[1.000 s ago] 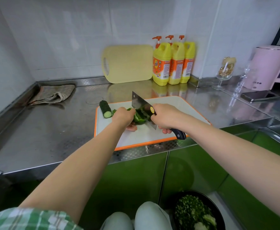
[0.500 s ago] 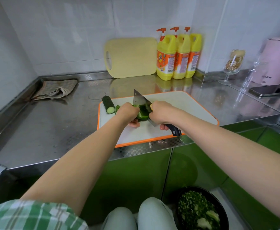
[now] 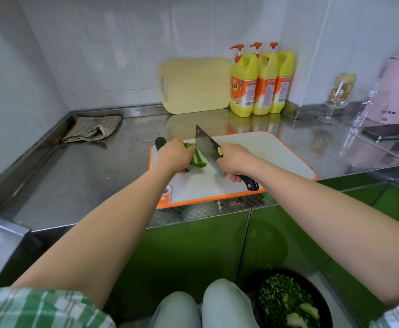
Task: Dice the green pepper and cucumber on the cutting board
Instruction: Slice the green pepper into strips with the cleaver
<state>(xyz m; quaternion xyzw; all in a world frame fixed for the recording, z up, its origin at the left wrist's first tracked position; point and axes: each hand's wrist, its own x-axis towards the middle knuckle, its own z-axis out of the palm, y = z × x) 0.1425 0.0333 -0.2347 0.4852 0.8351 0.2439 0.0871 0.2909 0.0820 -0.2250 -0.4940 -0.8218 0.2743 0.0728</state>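
Left hand (image 3: 174, 155): knuckles up over the far left part of the board, fingers curled down onto the green pepper and pinning it; the fingertips themselves are hidden under the hand.
Right hand (image 3: 235, 160): fingers wrapped tight round the black handle of the cleaver, one fingertip showing beneath the handle.
Green pepper (image 3: 198, 159): bright green curved strip lying on the board just right of the left hand; its long axis runs from far to near, drifting slightly right toward the person; the far end is tucked beside the left hand.
Cucumber (image 3: 160, 141): dark green stub at the board's far left corner, mostly hidden behind the left hand; only its far end shows, so its axis cannot be judged.
Cleaver (image 3: 206, 147): broad dark steel blade held on edge, tip pointing away and left, handle toward the near right; the cutting edge faces the pepper, close beside it; contact with the board cannot be told.
Cutting board (image 3: 260, 147): white plastic with an orange rim, flat on the counter at its front edge.
Counter (image 3: 87, 185): polished stainless steel above green cabinet fronts.
Back wall: pale yellow chopping board (image 3: 195, 85) leaning upright; three yellow detergent bottles (image 3: 261, 84) with orange pumps just to its right.
Far left: crumpled beige cloth (image 3: 94, 129).
Below: black bowl (image 3: 321, 301) of chopped greens.
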